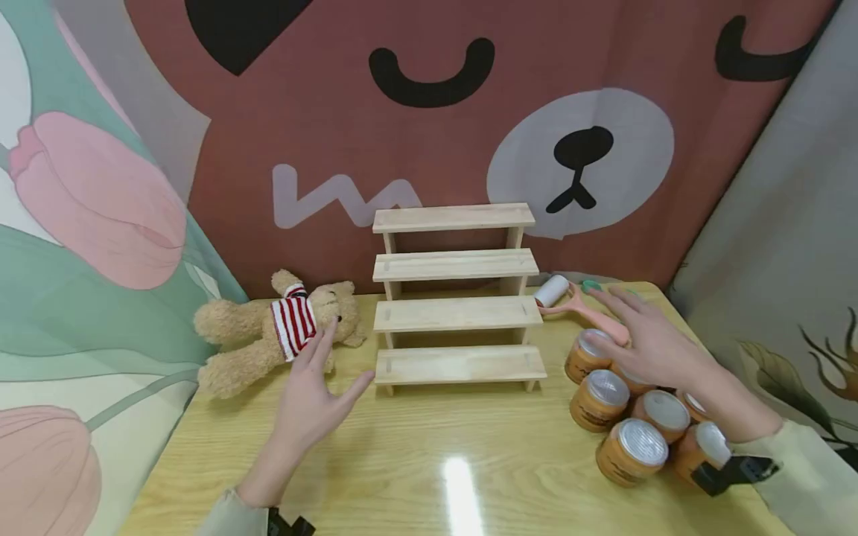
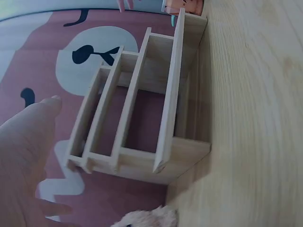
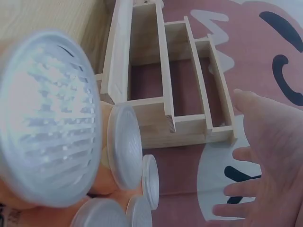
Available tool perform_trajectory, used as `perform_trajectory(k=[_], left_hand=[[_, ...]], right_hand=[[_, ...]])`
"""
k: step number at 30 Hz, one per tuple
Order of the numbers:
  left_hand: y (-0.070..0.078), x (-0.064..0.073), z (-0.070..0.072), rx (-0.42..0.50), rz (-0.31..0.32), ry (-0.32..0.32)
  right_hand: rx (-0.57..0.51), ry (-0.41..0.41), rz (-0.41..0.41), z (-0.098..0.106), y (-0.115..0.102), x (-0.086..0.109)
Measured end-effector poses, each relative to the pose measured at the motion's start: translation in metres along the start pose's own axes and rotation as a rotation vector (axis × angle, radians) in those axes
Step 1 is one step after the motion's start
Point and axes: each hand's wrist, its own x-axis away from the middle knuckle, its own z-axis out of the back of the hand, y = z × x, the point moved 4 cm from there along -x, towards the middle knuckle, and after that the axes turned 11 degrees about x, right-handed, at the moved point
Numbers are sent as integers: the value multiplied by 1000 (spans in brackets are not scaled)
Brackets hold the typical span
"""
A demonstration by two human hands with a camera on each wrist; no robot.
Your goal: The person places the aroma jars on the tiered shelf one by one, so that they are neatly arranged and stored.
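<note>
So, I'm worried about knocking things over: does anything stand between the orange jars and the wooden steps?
Nothing visible at the front, just bare tabletop between the orange jars and wooden steps. Farther back, the pink-handled roller lies in the gap.

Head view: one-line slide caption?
Left hand near a plush bear, right hand near orange lidded jars, a four-step wooden stand between them.

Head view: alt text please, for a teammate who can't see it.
A person's left hand extends before a lying teddy bear, the right hand above orange jars. Between them, a four-tier wooden stand sits on a table; a pink-handled roller lies to its right.
</note>
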Motion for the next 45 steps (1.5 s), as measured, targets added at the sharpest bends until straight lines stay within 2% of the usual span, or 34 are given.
perform_trajectory(k=[3,5,10,13,17,21,26,30,35,40,45], left_hand=[[-4,-5,-15,100,6,9],[-8,-7,-26,172,32,7],[-19,-9,-52,353,147,-36],[-24,-8,-65,424,227,-66],[-31,-6,-81,484,303,-81],[-34,-4,-94,537,320,-95],[-35,-7,-100,507,282,-93],[-33,-9,-100,455,253,-72],[-32,-9,-100,436,251,-64],[-32,-8,-99,432,245,-54],[-33,-8,-100,410,230,-44]], right_hand=[[-3,-31,-3,-4,0,-4],[-7,-57,-9,-8,1,-6],[-6,-100,14,-19,2,-10],[15,-113,43,-25,1,-13],[43,-127,64,-31,3,-17],[75,-127,96,-36,6,-20],[93,-123,126,-39,11,-24],[91,-121,105,-40,15,-29],[94,-128,94,-40,18,-33],[72,-135,80,-34,16,-35],[71,-152,38,-20,15,-43]])
